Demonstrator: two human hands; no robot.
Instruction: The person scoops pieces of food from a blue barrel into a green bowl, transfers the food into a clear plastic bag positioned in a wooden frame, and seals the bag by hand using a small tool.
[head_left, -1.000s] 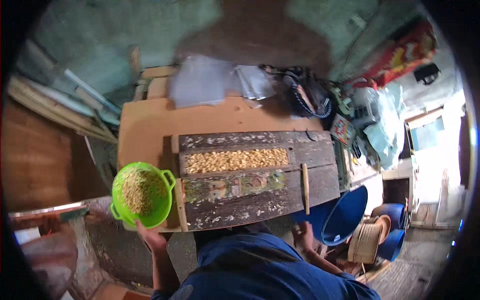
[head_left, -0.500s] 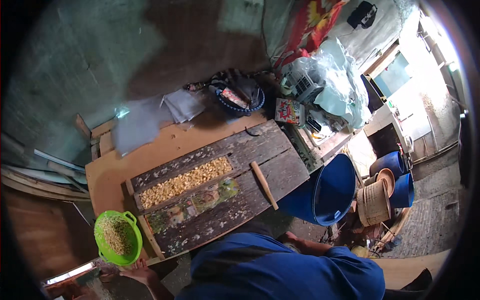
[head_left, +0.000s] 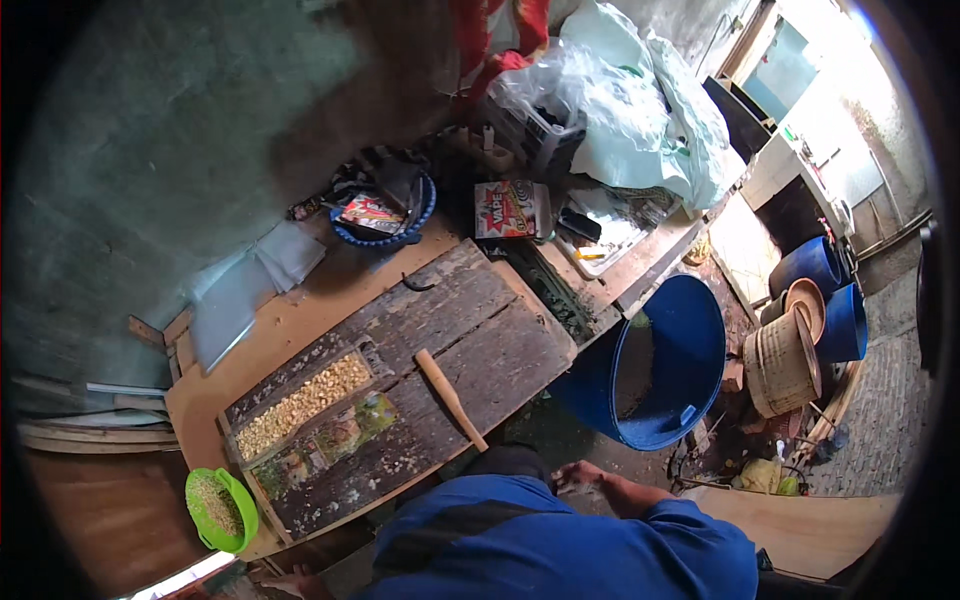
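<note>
Green bowl (head_left: 246, 515) at the near left corner of the surface (head_left: 290, 330), part-filled with pale grain (head_left: 218, 505); its rim tilts in view. Left hand (head_left: 297, 583) near the bowl, apart from it, low in view and dim: cannot tell how wide its fingers are. Right hand (head_left: 578, 477) beside the person's right hip, well apart from the bowl; fingers appear bent, but cannot tell whether they hold anything.

Right of the bowl, a dark wooden board (head_left: 500, 350) lies aslant on the surface. Its long slot is filled with pale yellow pieces (head_left: 305, 405); a colored printed strip (head_left: 340, 435) runs alongside, and pale bits are scattered about. A wooden stick (head_left: 450, 398) lies across the board, its near end at the front edge. A dark hook (head_left: 418, 287) sits by the far edge.

Beyond the board: clear sheets (head_left: 225, 310), a blue basket (head_left: 426, 215) holding a small box, and a red-and-white box (head_left: 512, 210). To the right, a large blue barrel (head_left: 697, 340) stands with its mouth showing; further right, a tan drum (head_left: 780, 365).
</note>
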